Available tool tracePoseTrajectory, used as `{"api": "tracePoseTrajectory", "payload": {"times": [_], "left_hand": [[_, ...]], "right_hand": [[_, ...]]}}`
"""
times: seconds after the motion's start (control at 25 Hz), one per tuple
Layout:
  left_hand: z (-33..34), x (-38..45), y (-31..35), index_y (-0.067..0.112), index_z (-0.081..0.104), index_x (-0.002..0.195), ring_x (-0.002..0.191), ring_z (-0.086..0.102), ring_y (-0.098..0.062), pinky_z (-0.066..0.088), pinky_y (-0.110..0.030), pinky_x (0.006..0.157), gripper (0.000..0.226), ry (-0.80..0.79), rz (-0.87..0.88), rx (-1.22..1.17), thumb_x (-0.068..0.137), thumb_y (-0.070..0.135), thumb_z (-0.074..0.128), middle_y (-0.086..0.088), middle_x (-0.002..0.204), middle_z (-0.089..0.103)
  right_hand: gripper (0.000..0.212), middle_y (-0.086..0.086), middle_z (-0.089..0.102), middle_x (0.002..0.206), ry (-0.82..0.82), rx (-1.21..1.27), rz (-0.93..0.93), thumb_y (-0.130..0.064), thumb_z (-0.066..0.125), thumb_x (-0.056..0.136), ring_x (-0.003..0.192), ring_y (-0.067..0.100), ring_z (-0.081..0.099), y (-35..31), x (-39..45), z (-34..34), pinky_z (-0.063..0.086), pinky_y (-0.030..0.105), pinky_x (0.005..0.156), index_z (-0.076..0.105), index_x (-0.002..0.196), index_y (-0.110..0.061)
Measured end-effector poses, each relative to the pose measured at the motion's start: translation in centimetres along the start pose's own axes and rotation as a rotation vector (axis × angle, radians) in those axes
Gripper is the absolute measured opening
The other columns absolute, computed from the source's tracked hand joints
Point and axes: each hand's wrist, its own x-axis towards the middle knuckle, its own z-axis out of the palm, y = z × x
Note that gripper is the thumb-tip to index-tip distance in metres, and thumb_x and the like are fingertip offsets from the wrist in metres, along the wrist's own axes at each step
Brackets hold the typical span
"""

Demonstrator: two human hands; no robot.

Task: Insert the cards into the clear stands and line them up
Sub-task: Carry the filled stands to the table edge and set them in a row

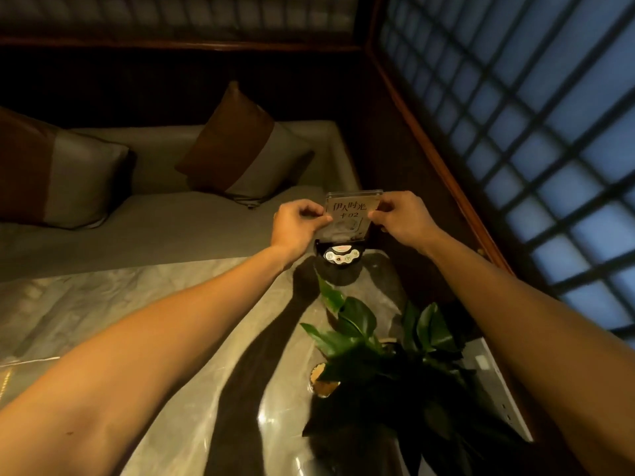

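— What carries it all?
— A glossy marbled surface [178, 304], with a leafy plant [388, 352] near its right edge.
— And the stand?
— The clear, flat-sided stand [354, 197] is upright at the far edge, a printed card [348, 214] inside it. The left hand [295, 223] and right hand [403, 218] pinch its sides.

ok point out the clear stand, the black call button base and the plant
clear stand [354, 194]: head view, top edge above the card
black call button base [340, 257]: head view, button panel
plant [357, 317]: head view, upper leaf
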Motion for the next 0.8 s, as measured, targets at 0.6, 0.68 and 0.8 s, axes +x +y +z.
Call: {"api": "tracePoseTrajectory", "payload": {"times": [0.6, 0.68, 0.8], "left_hand": [[8.7, 8.3, -8.8, 0.027, 0.073, 0.076, 0.081, 0.069, -0.015, 0.061, -0.034, 0.081, 0.025, -0.213, -0.17, 0.075, 0.084, 0.005, 0.079, 0.006, 0.081, 0.072], [8.8, 8.6, -9.3, 0.026, 0.075, 0.079, 0.081, 0.069, -0.013, 0.061, -0.032, 0.081, 0.023, -0.254, -0.17, 0.089, 0.084, 0.005, 0.079, 0.007, 0.082, 0.073], [9.1, 8.8, -9.6, 0.015, 0.078, 0.091, 0.079, 0.068, -0.009, 0.06, -0.03, 0.081, 0.012, -0.25, -0.189, 0.077, 0.084, 0.004, 0.078, 0.006, 0.082, 0.072]], "right_hand": [[0.013, 0.003, 0.071, 0.116, -0.003, -0.152, 0.169, -0.015, 0.062, 0.097, 0.091, 0.01, 0.063, 13.6, 6.7, 3.0, 0.049, 0.016, 0.068, 0.071, 0.092, -0.023], [0.02, 0.002, 0.071, 0.115, -0.015, -0.14, 0.182, -0.015, 0.061, 0.097, 0.089, 0.009, 0.064, 14.1, 6.9, 3.1, 0.049, 0.016, 0.066, 0.067, 0.084, -0.029], [0.015, 0.002, 0.071, 0.114, -0.012, -0.152, 0.222, -0.017, 0.061, 0.098, 0.078, 0.002, 0.06, 15.1, 7.1, 3.6, 0.046, 0.014, 0.061, 0.069, 0.089, -0.026]]}}
